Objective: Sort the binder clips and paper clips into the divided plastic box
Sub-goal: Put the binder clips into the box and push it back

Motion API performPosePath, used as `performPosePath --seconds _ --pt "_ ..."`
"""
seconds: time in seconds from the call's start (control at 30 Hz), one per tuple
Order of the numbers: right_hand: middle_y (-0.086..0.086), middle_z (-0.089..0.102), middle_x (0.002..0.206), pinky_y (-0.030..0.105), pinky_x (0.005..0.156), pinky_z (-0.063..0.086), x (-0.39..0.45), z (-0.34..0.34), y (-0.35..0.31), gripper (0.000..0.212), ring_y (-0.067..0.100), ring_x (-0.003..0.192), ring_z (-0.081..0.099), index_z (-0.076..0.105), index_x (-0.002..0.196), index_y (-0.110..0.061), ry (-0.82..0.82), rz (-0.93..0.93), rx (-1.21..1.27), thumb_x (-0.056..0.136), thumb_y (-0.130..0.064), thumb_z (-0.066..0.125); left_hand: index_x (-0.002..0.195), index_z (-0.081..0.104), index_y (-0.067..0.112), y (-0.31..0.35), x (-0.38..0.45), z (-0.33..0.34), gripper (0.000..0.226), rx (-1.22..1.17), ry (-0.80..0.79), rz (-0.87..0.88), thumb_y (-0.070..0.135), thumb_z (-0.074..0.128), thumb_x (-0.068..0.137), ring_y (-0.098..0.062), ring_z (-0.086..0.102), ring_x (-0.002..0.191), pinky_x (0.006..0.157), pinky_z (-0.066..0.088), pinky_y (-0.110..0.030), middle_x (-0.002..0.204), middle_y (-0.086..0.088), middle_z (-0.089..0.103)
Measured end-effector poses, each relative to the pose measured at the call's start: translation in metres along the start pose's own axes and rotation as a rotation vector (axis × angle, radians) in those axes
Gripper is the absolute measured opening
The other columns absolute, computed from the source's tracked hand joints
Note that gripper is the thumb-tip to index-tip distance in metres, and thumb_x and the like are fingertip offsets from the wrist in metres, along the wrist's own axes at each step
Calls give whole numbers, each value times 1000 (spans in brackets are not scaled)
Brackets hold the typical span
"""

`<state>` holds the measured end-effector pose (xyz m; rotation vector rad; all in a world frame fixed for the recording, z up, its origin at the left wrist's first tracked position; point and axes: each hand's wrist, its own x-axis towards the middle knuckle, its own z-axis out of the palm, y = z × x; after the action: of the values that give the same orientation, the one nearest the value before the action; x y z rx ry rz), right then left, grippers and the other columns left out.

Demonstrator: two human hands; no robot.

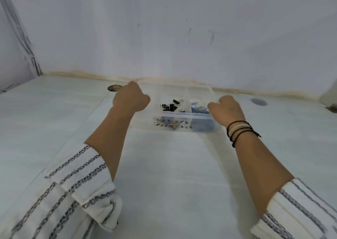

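A clear divided plastic box (184, 115) with a leaf pattern on its front wall stands near the back wall. Its left compartment holds several black binder clips (170, 105). In the right compartment lies a heap of blue paper clips (199, 110). My left hand (130, 98) is curled at the box's left side, thumb toward the wall of the box. My right hand (227, 110) is curled at the right rim, with the thumb over the edge by the paper clips. The fingers of both hands are hidden behind their backs.
The box rests on a pale tabletop (173, 165) against a white wall. A round cable hole (114, 88) lies left of my left hand and a grey round cap (259, 102) to the right. A seam (87, 114) runs through the left of the tabletop.
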<state>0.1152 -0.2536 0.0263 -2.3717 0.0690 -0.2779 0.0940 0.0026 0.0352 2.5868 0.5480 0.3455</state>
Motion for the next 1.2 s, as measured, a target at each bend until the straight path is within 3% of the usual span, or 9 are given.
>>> performPosePath --seconds 0.07,0.13,0.23,0.5,0.7,0.8,0.93,1.07,1.2 --pt "2 31 63 31 48 20 -1 4 5 29 24 58 29 33 67 -14 -50 29 58 86 -6 54 91 52 -6 -7 -6 -3 8 -44 -29 -25 -2 49 85 -19 39 55 61 36 -28 70 -10 44" --pt "1 24 60 30 50 13 -7 0 4 37 21 56 23 26 62 -18 -27 9 116 81 1 51 101 55 -12 -12 -14 -10 21 -85 -2 -43 -4 49 83 -20 38 53 53 30 -27 67 -8 42" --pt "1 19 61 30 55 9 -28 -17 -2 37 19 57 15 22 63 -20 -20 -43 174 75 2 49 133 47 -16 -25 -34 -23 54 -133 23 -33 1 50 82 -29 56 72 60 40 -29 81 -13 60" --pt "0 19 61 31 54 10 -125 -51 13 38 19 56 17 22 61 -19 6 -86 150 77 2 49 108 64 -1 -57 -113 -46 29 -139 38 23 9 48 86 -39 65 85 65 44 -35 104 -21 69" --pt "8 38 64 33 55 23 -159 -46 40 33 26 62 36 40 65 -5 -34 4 175 92 -21 51 98 53 -3 -56 -153 -46 18 -96 12 29 6 50 83 -38 55 93 71 42 -38 96 -17 57" --pt "20 68 81 33 65 41 -140 -57 49 45 34 78 63 63 78 4 53 16 171 97 -35 49 130 53 0 -38 -162 -53 47 -5 123 108 7 53 83 -43 43 125 93 42 -45 129 -20 53" --pt "21 61 133 41 98 48 -85 -67 80 39 40 124 56 57 133 0 104 13 -132 97 -16 52 138 54 7 -8 -164 -52 52 -131 156 215 11 55 86 -38 39 133 102 41 -44 142 -17 50" --pt "21 53 128 45 94 48 -51 -64 109 27 39 119 51 56 121 0 -33 -33 -548 97 -11 50 131 60 12 21 -165 -41 44 -213 48 351 16 56 88 -32 53 123 98 48 -42 138 -12 54" --pt "12 56 116 42 87 49 -41 -63 118 26 33 109 54 63 116 -7 16 -230 -744 94 -4 49 125 63 15 40 -171 -27 35 -314 -33 410 17 58 91 -18 57 108 87 46 -32 128 -2 55"
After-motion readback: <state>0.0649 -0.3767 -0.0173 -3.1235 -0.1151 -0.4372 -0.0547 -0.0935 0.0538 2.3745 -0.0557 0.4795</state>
